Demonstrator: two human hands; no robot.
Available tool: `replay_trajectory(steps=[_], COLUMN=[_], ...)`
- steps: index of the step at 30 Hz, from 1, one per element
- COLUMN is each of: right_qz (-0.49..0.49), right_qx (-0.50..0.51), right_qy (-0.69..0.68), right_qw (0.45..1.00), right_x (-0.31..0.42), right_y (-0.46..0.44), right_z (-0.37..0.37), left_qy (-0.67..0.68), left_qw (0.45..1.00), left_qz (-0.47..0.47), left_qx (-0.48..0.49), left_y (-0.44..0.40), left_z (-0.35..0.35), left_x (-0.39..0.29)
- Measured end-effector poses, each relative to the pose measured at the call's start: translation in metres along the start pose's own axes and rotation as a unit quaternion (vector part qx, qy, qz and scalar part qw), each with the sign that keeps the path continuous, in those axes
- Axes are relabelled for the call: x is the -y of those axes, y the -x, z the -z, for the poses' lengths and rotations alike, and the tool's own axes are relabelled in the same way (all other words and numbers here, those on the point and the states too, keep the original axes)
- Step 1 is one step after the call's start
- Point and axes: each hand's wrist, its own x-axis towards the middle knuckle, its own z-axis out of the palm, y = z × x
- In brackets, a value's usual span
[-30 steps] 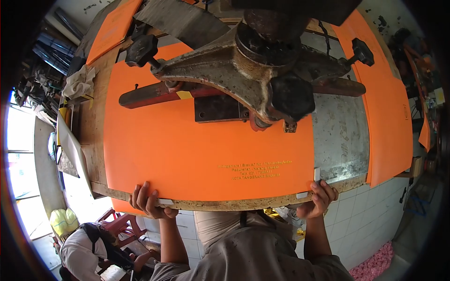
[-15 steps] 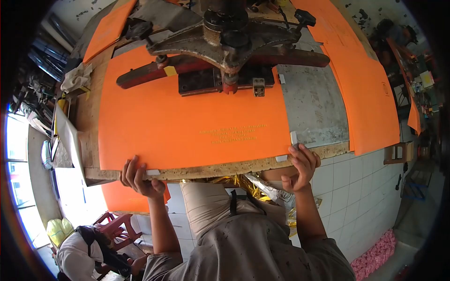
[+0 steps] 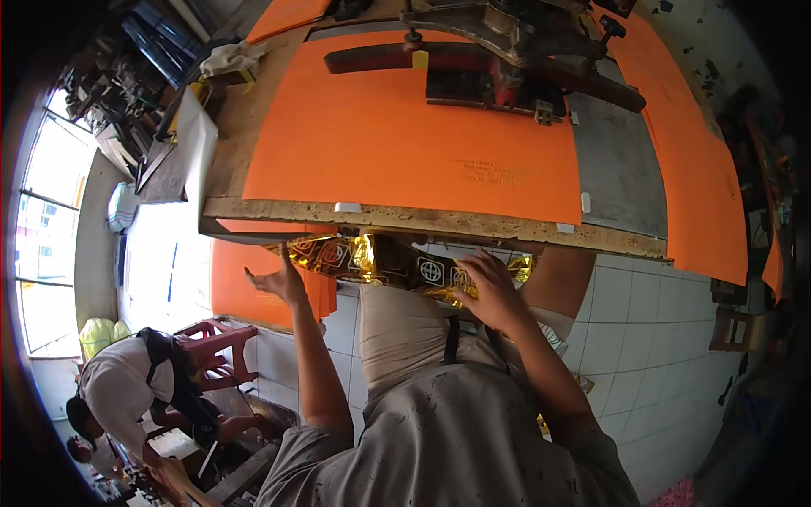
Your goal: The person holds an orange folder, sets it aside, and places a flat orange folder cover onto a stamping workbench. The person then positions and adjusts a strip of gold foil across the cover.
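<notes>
My left hand is open below the table edge, thumb and fingers spread, its fingertips at the left end of a crumpled strip of gold foil. White round emblems show on the foil's dark parts. My right hand rests across the strip further right, fingers bent over it and thumb on the near side. Above them, a large orange sheet with small gold lettering lies flat on the table. Three small white blocks sit along its front and right edges.
A press with a dark red bar stands over the sheet. More orange sheets lie at the right and on a red stool at lower left. Another person bends at lower left. The wooden table edge runs above my lap.
Both hands have left the table's front edge and moved down to the gold foil, which now stretches above my lap. The view has shifted, and the orange sheet appears higher and further right.
</notes>
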Motion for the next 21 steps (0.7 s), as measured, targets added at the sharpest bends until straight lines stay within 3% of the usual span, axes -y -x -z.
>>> replay_trajectory(steps=[3,4,6,7,9,12,14,17,21], right_qz=[0.008,-0.045,-0.112,-0.127,-0.074,-0.121,-0.021,-0.040,-0.008], right_qx=[0.077,0.123,0.197,0.222,0.230,0.246,0.212,0.263,0.268], right_qy=[-0.048,-0.114,-0.227,-0.272,-0.335,-0.309,-0.300,-0.247,-0.279], right_qw=[0.996,0.985,0.947,0.928,0.911,0.911,0.930,0.932,0.922], right_x=[-0.035,-0.040,-0.051,-0.059,-0.090,-0.063,-0.028,0.018,0.041], right_y=[-0.044,-0.058,-0.072,-0.076,-0.075,-0.052,-0.029,0.011,0.064], right_z=[-0.076,-0.087,-0.112,-0.126,-0.154,-0.093,-0.028,0.065,0.158], left_qy=[0.157,0.216,0.363,0.331,0.392,0.419,0.434,0.475,0.542], left_qw=[0.963,0.935,0.851,0.872,0.864,0.860,0.850,0.825,0.788], left_qz=[0.160,0.200,0.222,0.201,0.168,0.113,0.099,0.136,0.059], left_qx=[0.150,0.199,0.306,0.299,0.268,0.269,0.282,0.274,0.286], left_y=[-0.025,-0.034,-0.050,-0.053,-0.063,-0.069,-0.067,-0.057,-0.037], left_z=[-0.007,-0.009,-0.012,-0.002,0.015,0.072,0.120,0.184,0.226], left_x=[0.005,0.010,0.038,0.032,0.040,0.016,-0.012,-0.058,-0.096])
